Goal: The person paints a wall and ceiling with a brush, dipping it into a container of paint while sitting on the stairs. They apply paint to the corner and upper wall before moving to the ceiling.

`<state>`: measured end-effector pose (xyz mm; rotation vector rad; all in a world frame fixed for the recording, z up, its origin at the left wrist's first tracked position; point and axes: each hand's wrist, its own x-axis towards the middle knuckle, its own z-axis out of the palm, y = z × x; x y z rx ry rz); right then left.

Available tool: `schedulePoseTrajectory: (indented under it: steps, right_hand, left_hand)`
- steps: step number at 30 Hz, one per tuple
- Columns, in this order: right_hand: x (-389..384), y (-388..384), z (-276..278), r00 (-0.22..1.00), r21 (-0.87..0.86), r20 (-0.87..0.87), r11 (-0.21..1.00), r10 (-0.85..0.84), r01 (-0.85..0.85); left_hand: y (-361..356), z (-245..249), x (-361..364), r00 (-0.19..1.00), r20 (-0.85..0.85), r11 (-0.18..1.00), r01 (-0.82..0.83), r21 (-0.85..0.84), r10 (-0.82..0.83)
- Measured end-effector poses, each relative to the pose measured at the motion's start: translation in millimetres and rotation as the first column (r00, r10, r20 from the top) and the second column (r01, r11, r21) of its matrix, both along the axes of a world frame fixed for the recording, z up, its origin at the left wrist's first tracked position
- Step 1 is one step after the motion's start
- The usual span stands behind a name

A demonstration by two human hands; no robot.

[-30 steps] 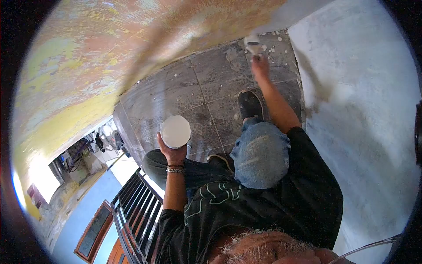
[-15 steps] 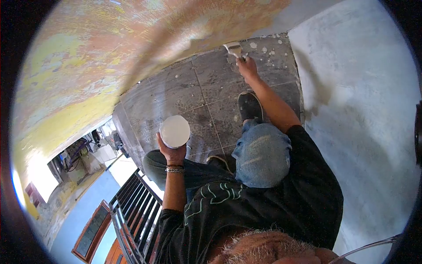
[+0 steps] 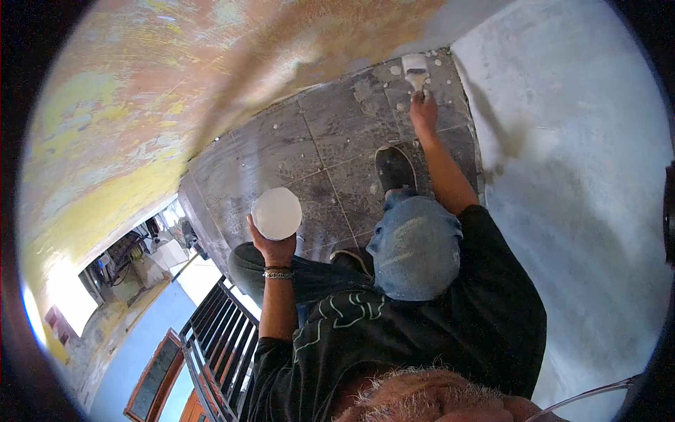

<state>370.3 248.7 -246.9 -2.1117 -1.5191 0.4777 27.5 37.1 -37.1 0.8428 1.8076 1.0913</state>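
In my left hand (image 3: 274, 248) I hold a round container (image 3: 277, 214) whose top looks white, above the dark tiled floor. My right hand (image 3: 424, 112) is closed round the handle of a wide brush (image 3: 415, 69). The pale bristles point away from me, at the foot of the wall near the far corner. Whether they touch the wall or the floor I cannot tell. White spots lie on the tiles around the brush.
A patchy yellow and orange wall (image 3: 140, 105) rises ahead and to the left. On the right stands a whitish-blue wall (image 3: 576, 162). Black railings (image 3: 223, 330) are at lower left. My shoe (image 3: 395, 169) rests on the floor tiles (image 3: 281, 141).
My right hand and the brush have moved right, toward the corner, and the brush now points more straight ahead. My left hand still holds the container in nearly the same place.
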Motion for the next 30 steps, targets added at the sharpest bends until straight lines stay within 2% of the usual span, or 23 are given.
schedulePoseTrajectory:
  steps: [1, 2, 4, 5, 7, 8, 10, 11, 12, 13, 14, 16, 17, 18, 19, 20, 22, 23, 24, 25, 26, 28, 30]
  right_hand:
    - [2, 5, 0, 0.993, 0.025, 0.117, 1.0, 0.008, -0.011]
    - [2, 5, -1, 0.993, 0.023, 0.114, 1.0, 0.004, -0.006]
    - [-17, 12, 41, 0.976, -0.091, -0.133, 0.983, -0.17, 0.159]
    - [-25, 13, 39, 0.976, -0.092, -0.133, 0.983, -0.171, 0.16]
    - [-42, 14, 35, 0.992, -0.166, -0.077, 0.982, -0.099, 0.085]
    - [-52, 10, 35, 0.994, -0.1, -0.066, 0.992, -0.087, 0.08]
    - [-67, 8, 38, 0.997, -0.08, -0.078, 0.997, -0.02, 0.014]
    - [-73, 5, 39, 0.995, -0.061, -0.088, 0.997, 0.044, -0.05]
    - [-81, 3, 48, 0.99, -0.08, -0.14, 0.996, 0.013, -0.025]
    - [-85, 1, 57, 0.99, -0.08, -0.139, 0.997, 0.011, -0.022]
    - [-88, 2, 66, 0.976, -0.065, -0.21, 0.996, 0.051, -0.066]
    - [-87, -3, 91, 0.918, -0.043, -0.39, 0.994, 0.079, -0.104]
    - [-83, -11, 94, 0.918, -0.047, -0.389, 0.994, 0.076, -0.103]
    - [-76, -19, 97, 0.891, 0.026, -0.425, 0.985, 0.163, -0.168]
    - [-68, -25, 101, 0.857, 0.108, -0.45, 0.968, 0.25, -0.226]
    - [-60, -34, 102, 0.861, 0.113, -0.444, 0.969, 0.246, -0.218]
    - [-41, -52, 97, 0.788, -0.01, -0.587, 0.971, 0.186, -0.237]
    - [-33, -52, 92, 0.791, -0.008, -0.584, 0.973, 0.184, -0.232]
    - [-25, -50, 85, 0.875, -0.068, -0.473, 0.986, 0.104, -0.153]
    - [-17, -46, 76, 0.936, -0.117, -0.351, 0.991, 0.021, -0.066]
    - [-9, -38, 66, 0.935, -0.119, -0.355, 0.991, 0.016, -0.062]
    - [5, -18, 48, 0.992, -0.047, -0.093, 0.996, -0.086, 0.081]
    - [12, -1, 45, 0.982, -0.074, -0.115, 0.987, -0.147, 0.139]
  left_hand:
    - [0, 0, -1, 0.98, 0.185, 0.997, -0.072, -0.031, 0.076]
    - [-1, 2, -2, 0.981, 0.181, 0.997, -0.067, -0.032, 0.072]
    - [2, 10, -2, 0.921, 0.348, 0.984, -0.16, -0.081, 0.178]
    - [1, 7, -3, 0.921, 0.348, 0.984, -0.159, -0.082, 0.178]
    - [1, 3, -6, 0.472, 0.759, 0.878, -0.391, -0.276, 0.449]
    - [2, 4, -3, 0.471, 0.759, 0.877, -0.393, -0.276, 0.45]
    - [9, 17, 11, 0.722, 0.519, 0.888, -0.399, -0.227, 0.457]
    - [6, 14, 9, 0.722, 0.519, 0.888, -0.399, -0.229, 0.458]
    - [1, 8, 7, 0.931, 0.234, 0.959, -0.259, -0.12, 0.28]
    - [-1, 4, 5, 0.993, -0.097, 0.995, -0.077, -0.061, 0.071]
    - [-1, -1, 4, 0.993, -0.097, 0.995, -0.076, -0.058, 0.07]
    - [-2, -3, 3, 0.958, -0.286, 0.999, 0.031, -0.007, -0.032]
    - [-2, -2, 2, 0.958, -0.284, 0.999, 0.033, -0.011, -0.034]
    - [1, 0, 2, 0.987, 0.056, 0.988, -0.147, -0.053, 0.15]
    - [5, 2, 1, 0.866, 0.378, 0.944, -0.294, -0.148, 0.329]
    - [8, 5, 0, 0.866, 0.384, 0.947, -0.286, -0.144, 0.319]
    - [10, 11, -2, 0.362, 0.861, 0.898, -0.387, -0.21, 0.358]
    - [7, 4, -5, 0.362, 0.863, 0.901, -0.381, -0.208, 0.353]
    - [0, -10, -9, 0.831, 0.527, 0.983, -0.177, -0.053, 0.178]
    - [1, -13, -9, 0.996, 0.011, 0.995, 0.092, -0.027, -0.092]
    - [-2, -14, -11, 0.995, 0.008, 0.995, 0.097, -0.03, -0.097]
    - [-1, -4, -7, 0.895, -0.39, 0.975, 0.217, -0.04, -0.215]
    - [-4, -4, -5, 0.948, -0.29, 0.991, 0.128, -0.037, -0.133]
